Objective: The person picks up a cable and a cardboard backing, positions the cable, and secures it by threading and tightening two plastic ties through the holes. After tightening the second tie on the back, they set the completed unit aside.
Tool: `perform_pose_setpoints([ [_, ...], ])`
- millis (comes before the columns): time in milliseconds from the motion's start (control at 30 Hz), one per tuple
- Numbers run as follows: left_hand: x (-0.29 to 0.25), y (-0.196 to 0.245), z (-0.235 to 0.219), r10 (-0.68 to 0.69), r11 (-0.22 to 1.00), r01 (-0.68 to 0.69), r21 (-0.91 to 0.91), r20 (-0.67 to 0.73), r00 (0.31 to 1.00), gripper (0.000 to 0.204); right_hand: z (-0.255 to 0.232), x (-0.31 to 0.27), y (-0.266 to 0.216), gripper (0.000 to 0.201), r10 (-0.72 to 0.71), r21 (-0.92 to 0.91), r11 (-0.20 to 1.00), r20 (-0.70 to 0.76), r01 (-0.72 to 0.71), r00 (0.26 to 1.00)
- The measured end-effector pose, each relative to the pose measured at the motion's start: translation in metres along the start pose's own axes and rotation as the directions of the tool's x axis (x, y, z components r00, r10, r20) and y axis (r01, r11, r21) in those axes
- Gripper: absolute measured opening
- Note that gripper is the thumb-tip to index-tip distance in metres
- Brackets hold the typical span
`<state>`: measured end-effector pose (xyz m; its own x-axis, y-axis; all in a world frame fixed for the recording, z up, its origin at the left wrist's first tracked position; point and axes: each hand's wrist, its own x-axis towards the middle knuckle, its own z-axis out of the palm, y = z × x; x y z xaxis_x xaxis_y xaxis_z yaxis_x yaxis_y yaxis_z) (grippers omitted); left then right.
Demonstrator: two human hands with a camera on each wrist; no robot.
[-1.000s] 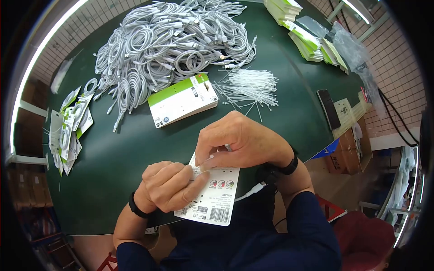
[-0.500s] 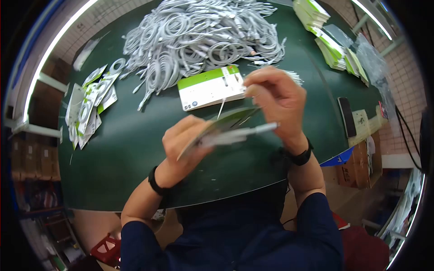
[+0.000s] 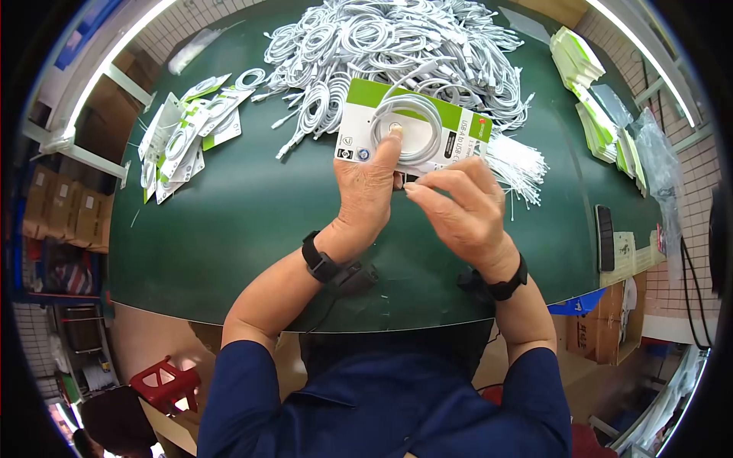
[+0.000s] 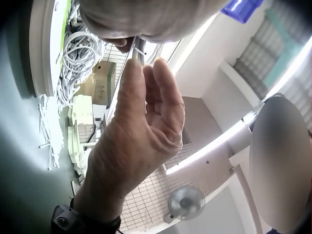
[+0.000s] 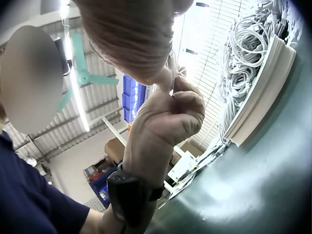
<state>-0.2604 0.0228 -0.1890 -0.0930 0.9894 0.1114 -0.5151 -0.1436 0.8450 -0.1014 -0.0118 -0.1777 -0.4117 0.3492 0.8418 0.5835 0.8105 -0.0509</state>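
Note:
In the head view my left hand (image 3: pixel 366 187) grips a green and white card (image 3: pixel 355 122), thumb on the coiled white cable (image 3: pixel 435 126) lying against its face. Just below the card's lower edge, my right hand (image 3: pixel 469 214) has thumb and index fingertips together. The left wrist view shows a thin white strip (image 4: pixel 136 52) at the thumb tip of my right hand (image 4: pixel 131 126); it looks like a cable tie. My left hand (image 5: pixel 161 119) appears mid-frame in the right wrist view. The card's back is hidden in the head view.
Behind the card lies a large heap of coiled cables (image 3: pixel 328 46), with loose white ties (image 3: pixel 519 164) to its right. Carded cables (image 3: pixel 183 133) lie at the left. Card stacks (image 3: pixel 576 57) and a phone (image 3: pixel 605 238) are at the right. A card stack (image 5: pixel 263 92) stands nearby.
The card has turned from back side up, through a tilt, to show its front with the coil. Both hands have moved forward over the table, and the right hand has come down beside the card.

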Motion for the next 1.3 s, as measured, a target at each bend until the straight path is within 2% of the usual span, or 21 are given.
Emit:
perform_pose_setpoints([
  [67, -0.001, -0.007, 0.008, 0.038, 0.996, -0.039, -0.075, -0.017, 0.999, 0.027, 0.006, -0.002, -0.001, 0.03, 0.011, -0.061, 0.998, -0.012, -0.012, 1.0],
  [267, -0.011, -0.013, 0.011, 0.02, 0.997, -0.019, -0.073, 0.02, 1.0, 0.027, 0.006, -0.007, 0.0, 0.026, 0.035, -0.144, 0.989, -0.003, -0.035, 0.999],
  [367, -0.011, -0.009, 0.004, -0.1, 0.995, 0.101, -0.02, 0.033, 0.994, 0.025, 0.009, -0.005, 0.001, 0.025, 0.05, -0.147, 0.988, -0.035, -0.055, 0.998],
  [567, -0.004, -0.02, 0.007, 0.049, 0.999, -0.049, -0.02, -0.009, 0.999, 0.023, 0.015, -0.008, 0.005, 0.026, 0.049, -0.182, 0.981, -0.063, -0.059, 0.997],
  [633, -0.004, -0.02, 0.004, 0.076, 0.997, -0.076, 0.009, 0.017, 0.997, 0.024, 0.014, -0.008, 0.002, 0.025, 0.035, -0.205, 0.978, -0.051, -0.045, 0.998],
  [767, -0.004, -0.02, 0.005, 0.096, 0.995, -0.096, 0.01, 0.025, 0.995, 0.025, 0.009, -0.005, -0.004, 0.024, 0.023, -0.168, 0.985, -0.05, -0.031, 0.999],
  [833, -0.004, -0.009, 0.007, -0.01, 1.0, 0.01, -0.025, 0.021, 1.0, 0.025, 0.008, -0.002, -0.012, 0.023, 0.025, -0.138, 0.99, -0.039, -0.03, 0.999],
  [867, -0.004, -0.005, 0.007, -0.063, 0.997, 0.064, -0.042, 0.022, 0.998, 0.025, 0.009, -0.004, -0.013, 0.023, 0.02, -0.075, 0.997, -0.042, -0.023, 0.999],
  [967, -0.002, -0.006, 0.006, -0.061, 0.998, 0.061, 0.011, 0.024, 0.998, 0.026, 0.01, -0.007, -0.019, 0.023, 0.024, 0.106, 0.994, -0.03, -0.021, 0.999],
  [1067, -0.004, -0.003, 0.007, -0.076, 0.997, 0.076, 0.015, 0.039, 0.996, 0.026, 0.014, -0.013, -0.019, 0.029, 0.113, 0.253, 0.962, -0.035, -0.101, 0.993],
  [1167, -0.005, -0.004, 0.008, -0.075, 0.997, 0.075, -0.002, 0.033, 0.997, 0.024, 0.02, -0.01, -0.012, 0.03, 0.058, 0.28, 0.96, -0.097, -0.028, 0.994],
  [1300, -0.004, -0.015, 0.007, 0.028, 0.999, -0.028, -0.021, 0.036, 0.999, 0.02, 0.013, -0.011, -0.002, 0.031, 0.011, 0.14, 0.99, -0.012, -0.009, 1.0],
])
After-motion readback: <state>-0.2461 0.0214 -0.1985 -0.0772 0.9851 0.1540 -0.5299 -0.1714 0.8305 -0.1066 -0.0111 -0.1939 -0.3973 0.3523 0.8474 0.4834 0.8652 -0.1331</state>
